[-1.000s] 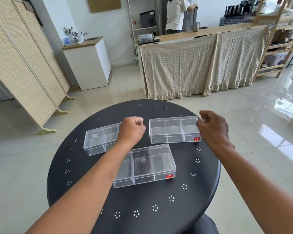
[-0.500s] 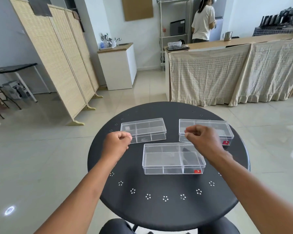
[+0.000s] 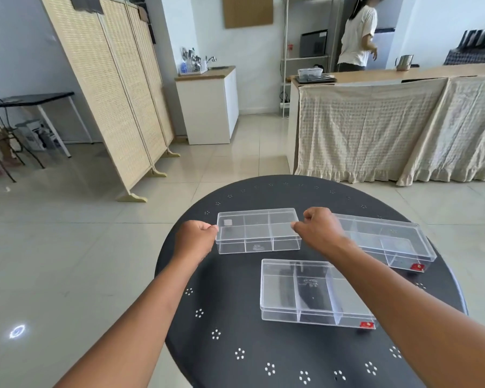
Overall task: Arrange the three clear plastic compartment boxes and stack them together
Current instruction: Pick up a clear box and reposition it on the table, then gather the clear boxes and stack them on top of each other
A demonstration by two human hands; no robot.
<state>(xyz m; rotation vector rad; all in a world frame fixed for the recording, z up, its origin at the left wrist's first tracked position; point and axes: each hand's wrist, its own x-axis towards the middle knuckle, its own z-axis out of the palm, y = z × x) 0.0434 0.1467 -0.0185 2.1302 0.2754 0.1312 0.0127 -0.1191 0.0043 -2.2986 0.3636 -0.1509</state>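
Both hands at the ends of the far-left box; three boxes lie apart on the desk.

I see the left hand (image 3: 195, 240) curled, fingers (image 3: 212, 227) touching the left end of the far-left box (image 3: 258, 230); the right hand (image 3: 318, 229) is curled at its right end. I cannot tell whether either pair of fingers pinches it. The near box (image 3: 314, 294) sits just in front, the right box (image 3: 387, 242) partly behind the right wrist, all unstacked on the round black desk (image 3: 235, 331).
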